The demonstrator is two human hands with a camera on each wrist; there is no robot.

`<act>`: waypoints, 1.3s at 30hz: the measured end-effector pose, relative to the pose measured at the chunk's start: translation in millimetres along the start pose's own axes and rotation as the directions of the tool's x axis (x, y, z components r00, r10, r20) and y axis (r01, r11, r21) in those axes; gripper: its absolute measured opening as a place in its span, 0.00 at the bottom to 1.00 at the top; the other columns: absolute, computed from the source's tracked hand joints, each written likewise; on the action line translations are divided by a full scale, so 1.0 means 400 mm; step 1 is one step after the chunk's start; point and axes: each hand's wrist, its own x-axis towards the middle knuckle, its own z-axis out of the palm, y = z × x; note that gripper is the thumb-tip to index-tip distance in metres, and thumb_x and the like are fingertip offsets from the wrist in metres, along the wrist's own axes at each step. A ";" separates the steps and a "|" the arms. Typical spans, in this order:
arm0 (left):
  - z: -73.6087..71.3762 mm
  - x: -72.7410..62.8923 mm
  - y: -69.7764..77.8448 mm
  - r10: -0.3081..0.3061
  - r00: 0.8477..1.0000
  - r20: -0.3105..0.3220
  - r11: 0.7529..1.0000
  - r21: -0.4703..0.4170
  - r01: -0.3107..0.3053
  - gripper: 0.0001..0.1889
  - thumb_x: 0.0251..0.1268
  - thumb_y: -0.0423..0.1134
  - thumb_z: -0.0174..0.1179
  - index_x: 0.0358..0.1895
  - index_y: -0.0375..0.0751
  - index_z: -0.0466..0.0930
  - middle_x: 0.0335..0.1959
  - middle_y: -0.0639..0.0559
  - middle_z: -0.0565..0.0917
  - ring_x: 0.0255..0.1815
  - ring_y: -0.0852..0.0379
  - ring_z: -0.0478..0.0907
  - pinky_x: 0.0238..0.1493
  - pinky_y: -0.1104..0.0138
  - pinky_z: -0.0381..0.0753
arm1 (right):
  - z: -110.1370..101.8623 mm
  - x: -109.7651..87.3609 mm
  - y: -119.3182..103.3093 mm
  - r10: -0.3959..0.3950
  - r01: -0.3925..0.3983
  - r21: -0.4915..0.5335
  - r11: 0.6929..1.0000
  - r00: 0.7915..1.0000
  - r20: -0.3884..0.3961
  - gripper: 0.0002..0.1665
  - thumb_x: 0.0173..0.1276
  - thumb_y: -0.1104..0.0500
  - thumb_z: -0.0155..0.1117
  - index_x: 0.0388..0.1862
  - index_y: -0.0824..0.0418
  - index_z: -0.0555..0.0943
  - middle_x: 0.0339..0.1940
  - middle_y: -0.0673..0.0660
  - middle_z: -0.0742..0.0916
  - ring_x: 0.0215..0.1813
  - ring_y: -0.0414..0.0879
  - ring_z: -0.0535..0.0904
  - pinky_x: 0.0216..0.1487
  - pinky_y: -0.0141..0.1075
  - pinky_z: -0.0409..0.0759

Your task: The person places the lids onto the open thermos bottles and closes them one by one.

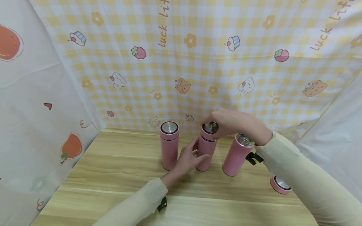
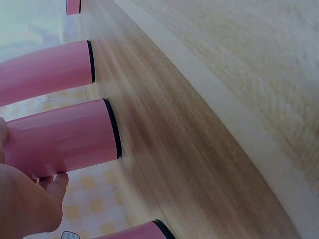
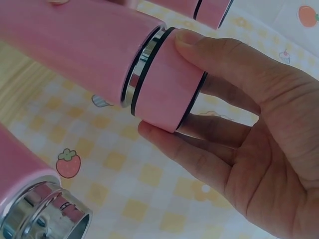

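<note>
In the head view, my left hand (image 1: 187, 159) grips the body of the middle pink thermos bottle (image 1: 205, 149), thumb on the near side and fingers behind. Over its top, my right hand (image 1: 230, 123) holds the pink bottle lid (image 3: 169, 79) between thumb and fingertips. A shiny metal band of the neck (image 3: 140, 67) shows between lid and body in the right wrist view. The bottle stands on the table, its dark base rim (image 2: 113, 129) seen in the left wrist view.
Left of it stands a closed pink bottle (image 1: 169, 150) with a silver-topped lid. To the right is a pink bottle without a lid (image 1: 237, 157), its metal mouth exposed. A loose lid (image 1: 280, 185) lies farther right on the wooden table (image 1: 118, 163). A checked cloth (image 1: 135, 78) hangs behind.
</note>
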 end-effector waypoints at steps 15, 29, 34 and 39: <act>0.001 0.000 0.000 0.000 1.000 0.004 1.000 0.007 0.000 0.36 0.63 0.46 0.74 0.73 0.50 0.68 0.64 0.54 0.78 0.63 0.56 0.75 0.62 0.58 0.76 | 0.001 -0.004 0.000 -0.029 0.029 0.012 1.000 1.000 -0.006 0.23 0.58 0.63 0.78 0.54 0.58 0.85 0.31 0.47 0.85 0.27 0.39 0.76 0.27 0.34 0.78; 0.004 -0.001 -0.001 -0.001 1.000 -0.003 1.000 -0.003 0.001 0.37 0.62 0.46 0.74 0.73 0.49 0.68 0.64 0.53 0.78 0.63 0.56 0.75 0.62 0.58 0.77 | 0.002 -0.006 0.010 -0.051 0.051 0.038 0.998 0.999 0.009 0.22 0.57 0.62 0.81 0.50 0.55 0.85 0.29 0.45 0.83 0.27 0.39 0.78 0.27 0.35 0.79; 0.002 -0.001 -0.001 0.005 1.000 -0.008 1.000 -0.010 -0.005 0.37 0.62 0.46 0.74 0.73 0.48 0.68 0.65 0.52 0.78 0.64 0.55 0.75 0.62 0.57 0.76 | 0.000 -0.006 0.008 -0.031 0.031 0.039 0.999 1.000 0.002 0.25 0.57 0.62 0.82 0.54 0.57 0.85 0.35 0.47 0.85 0.29 0.38 0.79 0.29 0.35 0.80; 0.001 -0.001 0.001 0.012 1.000 -0.012 1.000 -0.011 -0.013 0.36 0.62 0.45 0.74 0.72 0.48 0.69 0.64 0.52 0.79 0.63 0.55 0.75 0.62 0.57 0.77 | 0.000 -0.007 0.007 -0.013 0.013 0.042 0.999 1.000 0.008 0.26 0.57 0.62 0.81 0.56 0.58 0.85 0.35 0.47 0.86 0.29 0.38 0.79 0.29 0.35 0.81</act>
